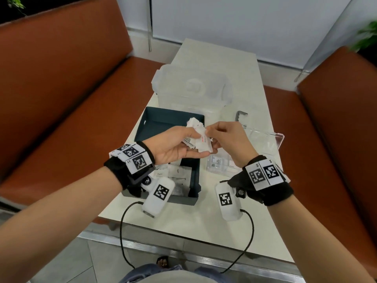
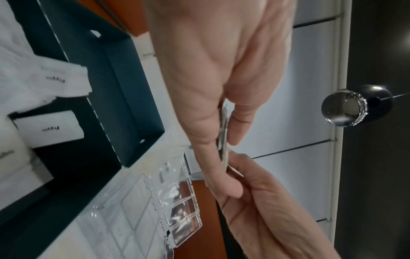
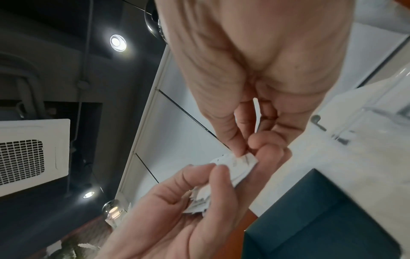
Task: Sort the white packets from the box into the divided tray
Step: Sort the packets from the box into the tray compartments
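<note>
My left hand point(image 1: 195, 147) is raised over the dark teal box point(image 1: 163, 121) and grips a fanned bundle of white packets point(image 1: 199, 137) between thumb and fingers. My right hand point(image 1: 209, 132) pinches the upper edge of one packet point(image 3: 235, 166) in that bundle with thumb and forefinger. More white packets point(image 1: 176, 173) lie in the near end of the box, also in the left wrist view point(image 2: 51, 133). The clear divided tray point(image 1: 216, 170) sits on the table right of the box, under my right wrist, with a few packets in its near compartments.
The tray's clear lid point(image 1: 263, 139) lies open to the right. A large translucent lidded container point(image 1: 191, 86) stands behind the box. A small dark bent tool point(image 1: 240, 115) lies by it. Orange benches flank the narrow white table point(image 1: 204, 227).
</note>
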Demonstrator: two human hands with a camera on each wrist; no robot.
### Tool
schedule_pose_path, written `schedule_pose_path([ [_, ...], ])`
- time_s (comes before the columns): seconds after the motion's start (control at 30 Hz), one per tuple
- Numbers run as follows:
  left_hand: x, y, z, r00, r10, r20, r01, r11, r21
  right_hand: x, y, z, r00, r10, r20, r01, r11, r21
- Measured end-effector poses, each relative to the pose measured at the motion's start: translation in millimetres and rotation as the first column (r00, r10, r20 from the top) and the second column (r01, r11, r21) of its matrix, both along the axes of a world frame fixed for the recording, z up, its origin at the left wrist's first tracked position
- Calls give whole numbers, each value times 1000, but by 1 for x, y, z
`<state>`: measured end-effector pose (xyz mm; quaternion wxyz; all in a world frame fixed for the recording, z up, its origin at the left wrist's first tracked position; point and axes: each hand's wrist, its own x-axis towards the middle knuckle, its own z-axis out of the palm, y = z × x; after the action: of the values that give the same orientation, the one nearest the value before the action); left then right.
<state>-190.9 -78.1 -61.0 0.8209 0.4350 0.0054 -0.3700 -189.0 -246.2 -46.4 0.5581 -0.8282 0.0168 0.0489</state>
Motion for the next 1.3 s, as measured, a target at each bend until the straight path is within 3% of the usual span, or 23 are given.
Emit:
schedule_pose_path([
  [0.4,5,-88,-27,981,107,160,-133,978,163,-12,-87,-6,998,-59,-16,59,997,-48],
  [0.73,20,-135,-31,975,153,164,-191,950,248,1,-168,-21,981,-192,8,192,976,-101],
  [0.87,22,-139,-33,974,165,158,-201,947,252,21,-200,-39,968,-250,14,243,926,-288],
  [1.03,20,-141,-37,973,161,168,-202,941,271,37,-211,-67,975,-204,-84,117,801,-587],
  [1.17,19,-140,-41,972,175,157,-215,933,289,39,-204,-80,971,-156,-181,-8,735,-678],
  [1.3,17,-135,-44,973,182,141,-216,933,287,37,-199,-91,964,-167,-206,-43,667,-744],
])
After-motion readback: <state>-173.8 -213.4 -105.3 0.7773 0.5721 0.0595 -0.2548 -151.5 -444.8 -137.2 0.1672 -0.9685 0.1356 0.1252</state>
